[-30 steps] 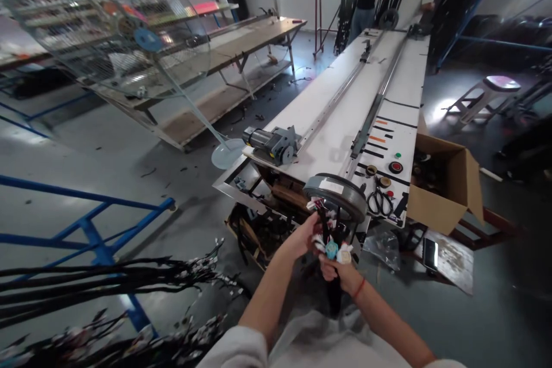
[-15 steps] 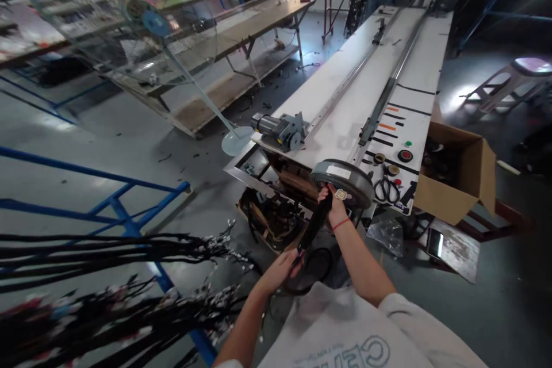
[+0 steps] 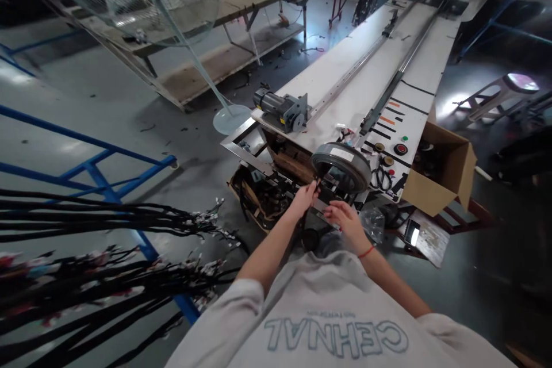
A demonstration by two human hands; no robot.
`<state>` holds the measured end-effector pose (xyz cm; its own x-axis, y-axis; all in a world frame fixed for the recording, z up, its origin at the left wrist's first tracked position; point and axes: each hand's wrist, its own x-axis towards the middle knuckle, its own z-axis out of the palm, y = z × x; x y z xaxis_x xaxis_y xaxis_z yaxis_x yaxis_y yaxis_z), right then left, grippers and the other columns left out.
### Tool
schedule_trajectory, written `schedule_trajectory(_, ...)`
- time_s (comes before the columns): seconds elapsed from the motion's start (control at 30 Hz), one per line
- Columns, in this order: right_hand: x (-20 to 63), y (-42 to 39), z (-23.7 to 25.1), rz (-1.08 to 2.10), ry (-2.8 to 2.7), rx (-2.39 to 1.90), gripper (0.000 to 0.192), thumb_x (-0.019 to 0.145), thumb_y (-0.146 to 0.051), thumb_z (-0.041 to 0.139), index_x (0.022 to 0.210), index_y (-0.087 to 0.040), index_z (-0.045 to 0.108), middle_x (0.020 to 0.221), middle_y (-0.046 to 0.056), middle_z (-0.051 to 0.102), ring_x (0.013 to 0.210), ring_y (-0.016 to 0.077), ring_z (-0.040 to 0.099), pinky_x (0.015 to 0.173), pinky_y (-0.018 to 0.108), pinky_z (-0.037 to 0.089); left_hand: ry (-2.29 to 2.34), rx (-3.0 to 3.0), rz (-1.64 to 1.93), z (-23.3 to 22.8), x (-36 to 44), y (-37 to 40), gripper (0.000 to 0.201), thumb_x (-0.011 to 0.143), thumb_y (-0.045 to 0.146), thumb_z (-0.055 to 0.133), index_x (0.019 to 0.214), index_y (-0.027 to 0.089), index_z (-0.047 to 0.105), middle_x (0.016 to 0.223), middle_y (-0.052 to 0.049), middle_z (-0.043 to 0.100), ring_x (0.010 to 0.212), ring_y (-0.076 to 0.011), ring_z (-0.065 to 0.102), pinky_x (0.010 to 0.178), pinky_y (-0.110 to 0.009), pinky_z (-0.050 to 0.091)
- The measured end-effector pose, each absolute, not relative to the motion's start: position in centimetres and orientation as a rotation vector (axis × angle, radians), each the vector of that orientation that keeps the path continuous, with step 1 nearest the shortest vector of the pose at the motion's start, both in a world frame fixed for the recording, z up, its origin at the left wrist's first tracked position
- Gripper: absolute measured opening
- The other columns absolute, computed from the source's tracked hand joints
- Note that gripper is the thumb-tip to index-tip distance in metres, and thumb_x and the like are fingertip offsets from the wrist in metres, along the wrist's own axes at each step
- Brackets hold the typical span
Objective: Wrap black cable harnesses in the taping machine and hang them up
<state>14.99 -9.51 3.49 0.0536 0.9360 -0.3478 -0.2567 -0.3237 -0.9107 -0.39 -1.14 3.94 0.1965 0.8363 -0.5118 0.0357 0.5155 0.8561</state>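
Black cable [image 3: 317,184] hangs down from the grey wheel [image 3: 341,165] at the near end of the long white tabletop [image 3: 345,109]. My left grip [image 3: 305,198] pinches this cable between thumb and fingers, just under the wheel's left side. My right grip [image 3: 345,219] is half open, fingers loosely curled, and it holds nothing that I can see; it is just right of the cable and near the wheel. On the tabletop, right of the wheel, lie scissors [image 3: 381,178] and a red button [image 3: 400,149]. Further right stands an open cardboard box [image 3: 435,184]. At my left many black cable bundles [image 3: 99,253] stretch over a blue frame [image 3: 95,172].
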Motion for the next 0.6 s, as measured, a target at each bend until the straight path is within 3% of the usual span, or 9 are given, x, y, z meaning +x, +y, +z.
schedule_trajectory(0.13,15.9,-4.2,3.5,0.930,-1.491,-1.509,0.028,0.084,-0.036,0.062,0.106,-0.019,0.065,0.114,0.014,0.065,0.110,0.0284,0.061,0.100,0.047,0.047,1.241,1.185,0.626,5.0,0.2,4.3,0.035,0.096,0.044,0.047,0.074,0.017,0.055,0.058,0.004,0.049,0.048,-0.0087,0.042,0.051,-0.023,0.033)
schedule_trajectory(0.23,16.1,0.6,2.9,0.712,-1.832,-1.756,0.014,0.081,-0.024,0.062,0.093,-0.016,0.065,0.117,0.020,0.063,0.119,0.0323,0.055,0.107,0.051,0.040,1.319,1.448,0.610,3.9,-1.3,4.6,0.029,0.095,0.037,0.048,0.073,0.018,0.054,0.064,0.002,0.055,0.058,-0.0119,0.050,0.061,-0.024,0.039)
schedule_trajectory(0.3,16.5,2.4,2.5,0.766,-1.936,-1.829,0.003,0.079,-0.020,0.064,0.081,-0.018,0.062,0.111,0.018,0.066,0.114,0.0312,0.057,0.105,0.050,0.040,1.340,1.524,0.615,2.9,-2.4,3.9,0.031,0.096,0.038,0.045,0.073,0.019,0.054,0.065,0.001,0.056,0.062,-0.0134,0.052,0.063,-0.025,0.041)
schedule_trajectory(0.47,18.6,2.3,1.4,0.854,-1.960,-1.508,0.010,0.082,-0.023,0.061,0.073,-0.021,0.056,0.108,0.011,0.066,0.107,0.0241,0.061,0.097,0.041,0.047,1.310,1.537,0.638,1.7,-3.5,2.4,0.035,0.097,0.042,0.039,0.079,0.018,0.058,0.067,0.001,0.058,0.063,-0.0140,0.053,0.061,-0.025,0.041)
schedule_trajectory(0.6,19.3,1.3,1.2,1.029,-1.855,-1.515,0.008,0.080,-0.024,0.059,0.086,-0.023,0.053,0.083,0.003,0.065,0.073,0.0195,0.064,0.072,0.035,0.054,1.281,1.529,0.658,2.2,-2.9,1.5,0.040,0.097,0.048,0.037,0.083,0.018,0.058,0.065,0.001,0.057,0.059,-0.0131,0.051,0.057,-0.025,0.039)
